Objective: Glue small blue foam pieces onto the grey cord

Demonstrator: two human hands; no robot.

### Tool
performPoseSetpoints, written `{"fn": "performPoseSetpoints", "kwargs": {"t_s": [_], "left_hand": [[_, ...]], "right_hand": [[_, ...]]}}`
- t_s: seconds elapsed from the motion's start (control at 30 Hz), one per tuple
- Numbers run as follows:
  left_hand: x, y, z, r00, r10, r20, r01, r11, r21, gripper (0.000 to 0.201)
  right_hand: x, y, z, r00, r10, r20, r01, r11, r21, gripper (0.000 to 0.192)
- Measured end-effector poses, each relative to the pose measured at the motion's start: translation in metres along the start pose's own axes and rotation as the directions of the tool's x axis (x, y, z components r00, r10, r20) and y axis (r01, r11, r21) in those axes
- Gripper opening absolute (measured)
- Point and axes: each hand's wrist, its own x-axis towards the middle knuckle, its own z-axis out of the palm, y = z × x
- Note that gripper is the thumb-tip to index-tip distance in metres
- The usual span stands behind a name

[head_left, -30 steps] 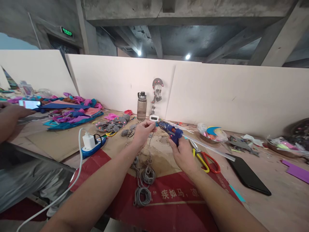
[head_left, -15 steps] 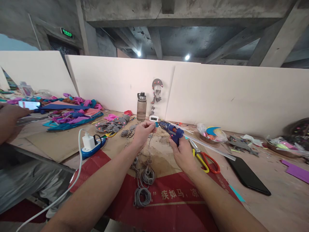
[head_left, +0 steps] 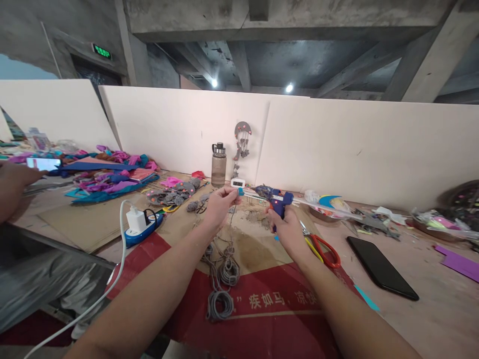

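Grey cord (head_left: 220,279) lies in loose coils nearest the viewer, on a red printed sheet (head_left: 269,304) spread over the cardboard-covered table (head_left: 430,279), and one strand of it rises to the left hand (head_left: 220,204). That hand is closed in a pinch, thumb and fingertips pressed together on a small teal piece (head_left: 241,191) at the strand's upper end. Just to the right and apart from it, the right hand (head_left: 288,232) is wrapped around the grip of a blue hot-glue gun (head_left: 275,197), whose nozzle points left toward the teal piece without touching it; a clear glue stick (head_left: 322,204) pokes out of its back. Red-and-yellow-handled scissors (head_left: 324,249) lie beside the right wrist, with a black phone (head_left: 381,267) farther right. To the left sits a blue power strip with a white charger (head_left: 140,224). Farther back, a smoky plastic water bottle (head_left: 219,165) stands against the white partition board (head_left: 337,144). At far left another person's hand (head_left: 13,182) rests near a lit phone (head_left: 43,163).
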Motion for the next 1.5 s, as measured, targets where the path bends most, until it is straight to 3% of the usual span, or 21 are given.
{"fn": "performPoseSetpoints", "kwargs": {"t_s": [0.07, 0.13, 0.2, 0.23, 0.27, 0.33, 0.43, 0.5, 0.57, 0.63, 0.7, 0.77, 0.83, 0.97, 1.1, 1.27, 1.5], "left_hand": [[0.0, -0.001, 0.001, 1.0, -0.01, 0.002, 0.01, 1.0, -0.003, 0.029], [-0.002, -0.002, 0.002, 1.0, -0.009, 0.015, 0.009, 0.999, 0.032, 0.027], [-0.005, -0.002, 0.004, 0.999, 0.037, 0.033, -0.041, 0.99, 0.135, 0.023], [-0.007, -0.002, 0.005, 0.996, 0.078, 0.044, -0.086, 0.974, 0.211, 0.021], [-0.01, -0.001, 0.006, 0.991, 0.124, 0.057, -0.135, 0.947, 0.292, 0.018], [-0.015, 0.001, 0.008, 0.976, 0.202, 0.082, -0.217, 0.875, 0.432, 0.013], [-0.021, 0.005, 0.011, 0.953, 0.279, 0.121, -0.301, 0.808, 0.506, 0.006], [-0.023, 0.006, 0.012, 0.929, 0.337, 0.152, -0.364, 0.767, 0.528, 0.002], [-0.024, 0.008, 0.013, 0.898, 0.391, 0.2, -0.432, 0.7, 0.569, 0.005], [-0.025, 0.009, 0.013, 0.866, 0.417, 0.276, -0.493, 0.619, 0.611, 0.009], [-0.026, 0.01, 0.014, 0.838, 0.417, 0.351, -0.54, 0.545, 0.642, 0.011], [-0.029, 0.009, 0.015, 0.823, 0.407, 0.397, -0.564, 0.498, 0.659, 0.013], [-0.032, 0.009, 0.018, 0.824, 0.4, 0.401, -0.562, 0.495, 0.662, 0.013], [-0.036, 0.007, 0.023, 0.894, 0.337, 0.297, -0.448, 0.645, 0.619, 0.008], [-0.037, 0.004, 0.025, 0.956, 0.197, 0.216, -0.285, 0.793, 0.539, 0.002], [-0.036, 0.004, 0.027, 0.971, 0.129, 0.199, -0.212, 0.847, 0.488, 0.005], [-0.039, 0.01, 0.029, 0.975, 0.075, 0.21, -0.172, 0.853, 0.493, 0.005]], "right_hand": [[0.007, 0.012, 0.004, 0.992, 0.112, 0.062, -0.119, 0.984, 0.133, 0.025], [0.013, 0.023, 0.008, 0.948, 0.247, 0.199, -0.283, 0.942, 0.18, 0.022], [0.018, 0.033, 0.01, 0.889, 0.341, 0.306, -0.388, 0.915, 0.107, 0.02], [0.02, 0.037, 0.01, 0.884, 0.353, 0.308, -0.383, 0.923, 0.042, 0.02], [0.021, 0.04, 0.01, 0.905, 0.334, 0.261, -0.338, 0.941, -0.032, 0.02], [0.022, 0.043, 0.007, 0.975, 0.213, 0.062, -0.198, 0.962, -0.191, 0.023], [0.02, 0.036, 0.003, 0.983, 0.04, -0.182, -0.093, 0.953, -0.29, 0.027], [0.016, 0.023, 0.003, 0.989, 0.062, -0.135, -0.083, 0.985, -0.151, 0.026], [0.011, 0.005, 0.006, 0.99, 0.13, 0.049, -0.136, 0.982, 0.133, 0.027], [0.004, -0.014, 0.01, 0.965, 0.159, 0.207, -0.237, 0.864, 0.445, 0.03], [-0.001, -0.032, 0.013, 0.931, 0.173, 0.321, -0.348, 0.678, 0.647, 0.034], [-0.005, -0.043, 0.014, 0.904, 0.191, 0.383, -0.421, 0.558, 0.715, 0.038], [-0.007, -0.047, 0.013, 0.887, 0.23, 0.4, -0.459, 0.534, 0.71, 0.039], [-0.006, -0.039, 0.012, 0.901, 0.284, 0.328, -0.432, 0.653, 0.621, 0.035], [-0.005, -0.032, 0.01, 0.957, 0.21, 0.202, -0.283, 0.838, 0.466, 0.023], [-0.005, -0.036, 0.005, 0.979, 0.171, 0.109, -0.2, 0.905, 0.375, 0.017], [-0.006, -0.039, 0.0, 0.994, 0.105, 0.034, -0.11, 0.954, 0.278, 0.015]]}}
